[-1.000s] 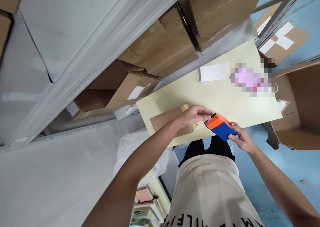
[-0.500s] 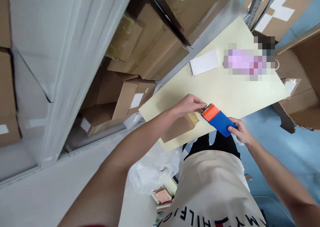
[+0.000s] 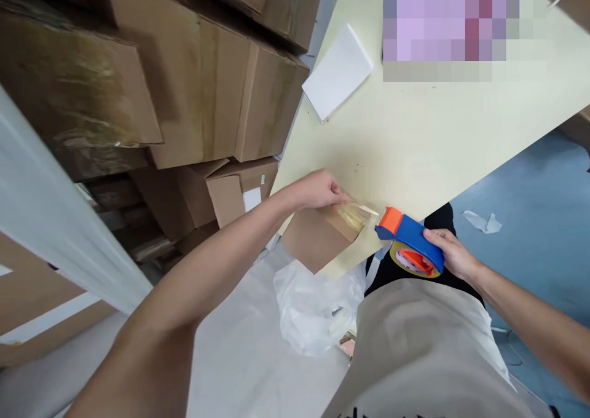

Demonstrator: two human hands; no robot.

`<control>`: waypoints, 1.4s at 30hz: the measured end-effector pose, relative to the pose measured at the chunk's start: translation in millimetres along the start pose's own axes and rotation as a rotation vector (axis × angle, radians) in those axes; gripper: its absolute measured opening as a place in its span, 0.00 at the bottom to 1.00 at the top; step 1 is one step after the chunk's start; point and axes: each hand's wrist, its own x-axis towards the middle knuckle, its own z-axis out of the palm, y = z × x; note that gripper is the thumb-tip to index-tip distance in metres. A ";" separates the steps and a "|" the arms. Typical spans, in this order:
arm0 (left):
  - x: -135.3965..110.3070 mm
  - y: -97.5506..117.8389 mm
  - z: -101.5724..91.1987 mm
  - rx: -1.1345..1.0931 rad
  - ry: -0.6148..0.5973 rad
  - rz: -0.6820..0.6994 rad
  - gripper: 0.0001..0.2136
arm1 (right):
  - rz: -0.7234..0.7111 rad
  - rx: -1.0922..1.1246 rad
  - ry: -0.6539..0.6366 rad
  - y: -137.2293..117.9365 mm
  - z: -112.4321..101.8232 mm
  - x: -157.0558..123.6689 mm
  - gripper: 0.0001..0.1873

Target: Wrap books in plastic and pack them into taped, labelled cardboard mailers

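Note:
My right hand (image 3: 452, 252) is wrapped round the rear of a blue and orange tape dispenser (image 3: 417, 240), whose roll of tape shows at its underside. The dispenser is held just off the table's near edge. My left hand (image 3: 325, 189) is closed in a pinch on the free end of the clear packing tape (image 3: 366, 209). That strip runs from my fingers towards the dispenser's orange front. Right under the left hand, a small cardboard box (image 3: 313, 240) sits at the table's near corner, with shiny yellowish tape on its edge.
The pale yellow table (image 3: 405, 141) carries a white box (image 3: 337, 72) and a blurred-out purple thing (image 3: 433, 31). Large cardboard boxes (image 3: 198, 92) fill the shelf on the left. Below the table lies a white plastic bag (image 3: 318, 307); scraps of paper (image 3: 482, 221) lie on the blue floor.
A length of tape now stretches between my left hand and the dispenser, which have moved apart. The dispenser has tilted so its roll shows. The view has shifted closer to the table.

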 end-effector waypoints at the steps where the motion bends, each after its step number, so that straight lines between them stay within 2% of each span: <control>1: 2.1 -1.0 2.8 0.056 -0.010 0.008 0.11 | 0.027 0.019 -0.008 9.2 -1.4 -1.0 0.29; 6: 9.9 -3.1 23.5 0.231 0.096 0.137 0.08 | 0.096 0.070 0.007 41.2 5.1 0.3 0.30; 11: 7.2 -5.5 39.0 0.347 0.181 0.119 0.02 | 0.130 0.092 0.011 55.6 13.9 3.2 0.29; 15: 4.5 -4.0 45.2 0.445 0.236 0.109 0.21 | 0.124 0.093 0.030 58.7 16.6 3.5 0.28; 21: -5.4 -0.7 58.0 0.461 0.253 0.112 0.27 | 0.081 0.093 0.027 58.0 22.6 3.7 0.27; 24: -16.0 -2.8 57.5 0.451 0.336 0.162 0.34 | 0.074 0.081 0.026 59.5 24.3 4.9 0.27; 26: -23.9 -9.8 56.4 0.424 0.376 0.258 0.36 | 0.078 0.073 0.029 60.9 23.7 6.2 0.27; 27: -27.4 -15.5 57.0 0.401 0.355 0.336 0.36 | 0.083 0.068 0.027 61.6 23.0 6.9 0.27; 30: -33.2 -39.1 65.6 0.322 0.176 0.590 0.32 | 0.092 0.057 0.019 62.4 20.7 9.5 0.27; 32: -33.0 -56.0 74.8 0.290 0.108 0.674 0.30 | 0.088 0.053 0.008 61.1 20.8 11.5 0.27; 34: -31.4 -70.3 82.6 0.246 0.152 0.683 0.29 | 0.087 0.047 -0.003 57.1 23.5 14.2 0.28; 37: -30.5 -86.7 86.9 0.126 0.292 0.620 0.29 | 0.061 0.022 0.002 42.3 32.2 22.1 0.27; 39: -31.4 -96.6 85.2 0.036 0.388 0.542 0.29 | 0.020 -0.017 -0.009 24.3 40.5 31.6 0.26; 42: -32.2 -110.9 80.5 -0.100 0.545 0.388 0.30 | -0.056 -0.119 -0.059 -15.5 55.7 52.7 0.25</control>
